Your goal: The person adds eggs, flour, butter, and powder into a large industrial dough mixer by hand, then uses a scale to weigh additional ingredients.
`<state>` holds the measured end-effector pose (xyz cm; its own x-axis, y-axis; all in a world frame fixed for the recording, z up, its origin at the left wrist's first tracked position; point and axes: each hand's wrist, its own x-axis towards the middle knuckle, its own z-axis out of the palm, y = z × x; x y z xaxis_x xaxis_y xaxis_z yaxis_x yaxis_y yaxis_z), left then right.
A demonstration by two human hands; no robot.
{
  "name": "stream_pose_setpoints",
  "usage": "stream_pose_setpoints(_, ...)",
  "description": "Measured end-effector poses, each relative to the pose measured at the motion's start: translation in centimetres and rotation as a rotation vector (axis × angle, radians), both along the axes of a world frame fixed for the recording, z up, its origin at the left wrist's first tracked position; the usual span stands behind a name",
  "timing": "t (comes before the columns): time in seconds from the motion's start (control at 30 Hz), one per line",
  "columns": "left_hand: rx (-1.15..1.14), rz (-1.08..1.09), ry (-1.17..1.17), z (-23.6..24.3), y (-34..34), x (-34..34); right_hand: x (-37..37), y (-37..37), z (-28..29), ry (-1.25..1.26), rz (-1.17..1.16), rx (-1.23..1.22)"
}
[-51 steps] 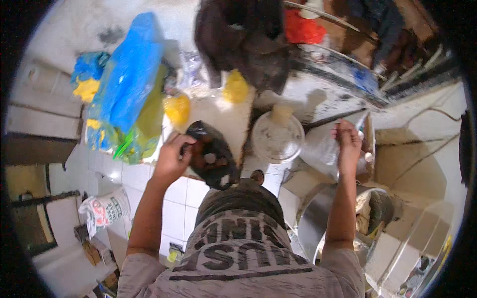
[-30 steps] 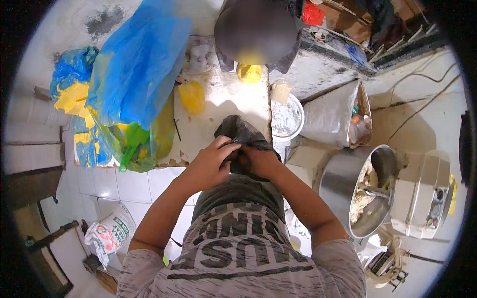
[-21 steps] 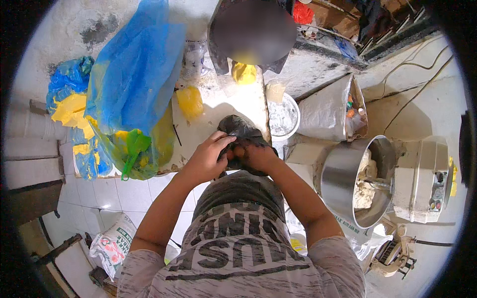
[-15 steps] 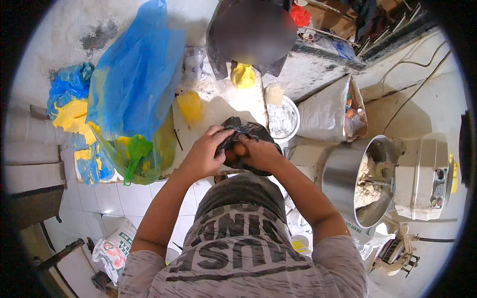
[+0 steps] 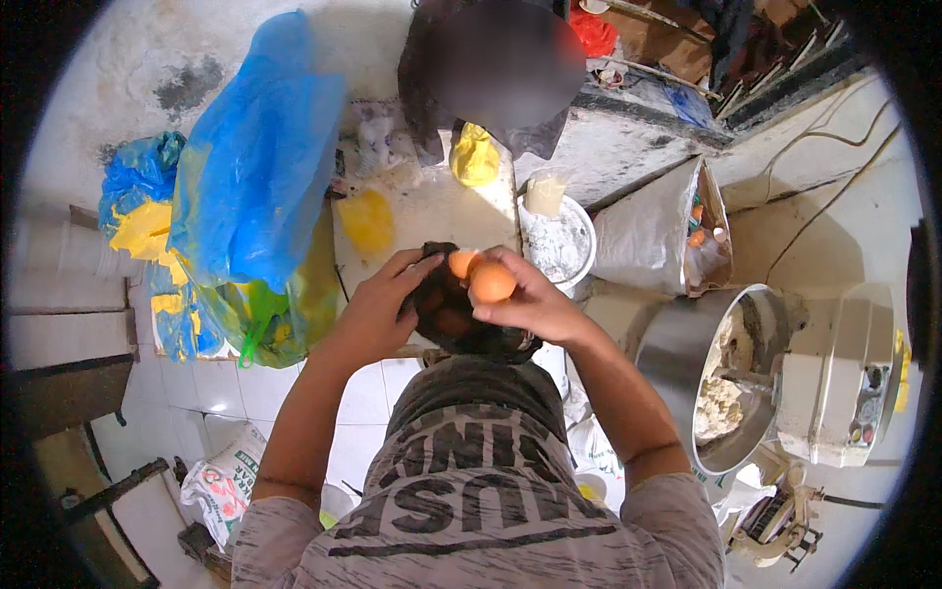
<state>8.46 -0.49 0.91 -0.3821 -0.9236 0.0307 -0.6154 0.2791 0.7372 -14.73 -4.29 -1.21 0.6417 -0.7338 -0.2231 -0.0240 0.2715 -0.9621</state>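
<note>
Two brown eggs are in my right hand [image 5: 542, 304]. The nearer egg [image 5: 493, 282] sits between thumb and fingers, and the other egg [image 5: 463, 263] shows just past it. Both are held over the mouth of a black plastic bag [image 5: 453, 336] at the table's near edge. My left hand [image 5: 378, 302] grips the bag's left rim and keeps it spread. More brown rounded shapes, which look like eggs, lie dimly inside the bag.
To the right, a mixer's steel bowl [image 5: 677, 368] holds pale dough [image 5: 719, 404]. A white bucket [image 5: 589, 245] with white powder stands beside the table [image 5: 432, 211]. A large blue plastic bag [image 5: 255, 177] is at the left, and a yellow bag [image 5: 366, 222] lies on the table.
My right hand has come up out of the black bag and moved right, bringing two eggs into view. My left hand has shifted slightly left, and the bag's mouth is wider.
</note>
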Motion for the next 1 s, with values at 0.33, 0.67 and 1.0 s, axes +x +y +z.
stream_pose_setpoints(0.33, 0.119, 0.171, -0.088, 1.2, 1.0, -3.5, -3.9, -1.2, 0.0, -0.606, -0.09, 0.633)
stream_pose_setpoints(0.67, 0.071, 0.331, -0.149, 3.7, 1.3, -7.9, -16.7, -4.5, 1.2, -0.539, -0.314, 0.295)
stream_pose_setpoints(1.0, 0.009, 0.453, -0.142, 1.8, 1.8, -9.5, -43.4, -13.8, -8.5, 0.502, -1.088, 0.167)
